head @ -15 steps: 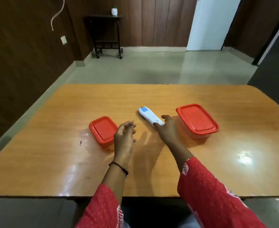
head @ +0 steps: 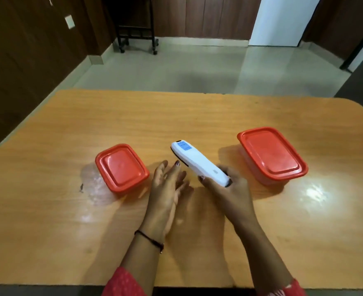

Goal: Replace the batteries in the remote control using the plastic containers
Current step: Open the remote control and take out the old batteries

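While the right hand (head: 229,195) wraps its fingers (head: 203,180) around the near end of the white remote (head: 199,164), the far end of the remote points away and to the left, its back side facing up with a blue label near the tip. The thumb presses against the remote's left edge and the other fingers curl under its right side, so the grip is closed on it. Whether the remote rests on the wooden table (head: 69,221) or is lifted just off it, I cannot tell. The left hand (head: 167,186) is open and holds nothing, its fingers spread and reaching forward, the tips just beside the remote's left edge. Left of those fingertips sits a small box with a red lid (head: 121,167), lid on. Right of the right hand's knuckles, a larger box with a red lid (head: 271,154) also stands closed.
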{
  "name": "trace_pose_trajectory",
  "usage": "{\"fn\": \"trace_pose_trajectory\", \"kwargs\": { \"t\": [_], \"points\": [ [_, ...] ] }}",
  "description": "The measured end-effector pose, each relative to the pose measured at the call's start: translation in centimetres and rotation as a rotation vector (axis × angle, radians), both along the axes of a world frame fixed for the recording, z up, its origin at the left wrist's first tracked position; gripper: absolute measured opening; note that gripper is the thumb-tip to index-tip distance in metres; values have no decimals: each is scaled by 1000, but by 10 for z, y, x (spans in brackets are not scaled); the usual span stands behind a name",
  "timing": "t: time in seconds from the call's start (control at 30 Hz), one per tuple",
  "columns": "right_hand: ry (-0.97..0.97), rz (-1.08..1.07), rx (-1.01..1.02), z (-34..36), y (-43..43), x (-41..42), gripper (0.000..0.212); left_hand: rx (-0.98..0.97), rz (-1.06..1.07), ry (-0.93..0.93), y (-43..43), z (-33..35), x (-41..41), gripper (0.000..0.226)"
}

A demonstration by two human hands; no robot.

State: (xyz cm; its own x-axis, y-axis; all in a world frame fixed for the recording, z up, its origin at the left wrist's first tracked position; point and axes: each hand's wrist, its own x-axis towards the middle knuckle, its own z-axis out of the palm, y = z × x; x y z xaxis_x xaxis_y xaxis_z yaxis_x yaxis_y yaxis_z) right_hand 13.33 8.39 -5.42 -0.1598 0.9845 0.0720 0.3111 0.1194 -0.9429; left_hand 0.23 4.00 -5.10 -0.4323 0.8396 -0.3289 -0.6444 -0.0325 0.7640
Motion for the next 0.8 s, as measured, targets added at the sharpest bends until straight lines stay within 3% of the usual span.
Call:
{"fn": "trace_pose_trajectory", "kwargs": {
  "t": [0.1,0.17,0.27,0.33,0.4,0.47,0.63,0.8],
  "points": [
    [101,234,-103,14,-11,19,46,80,-50,5,-9,4,-1,26],
    [319,303,-229,18,-9,29,50,102,-21,11,-14,8,-4,16],
    [809,270,-420,17,-2,32,69,111,-161,-16,-20,14,-7,38],
    [990,236,-459,16,0,25,71,69,-352,33,-22,15,-6,54],
    [982,190,-509,18,-2,16,55,17,-529,220,-23,13,0,62],
    [836,165,-575,19,-7,9,41,-10,-579,330,-22,9,8,64],
    [605,282,-564,19,-12,7,31,-16,-442,340,-19,9,16,48],
    [675,226,-564,17,-12,9,18,2,-497,326,-20,14,13,45]
  ]
}}
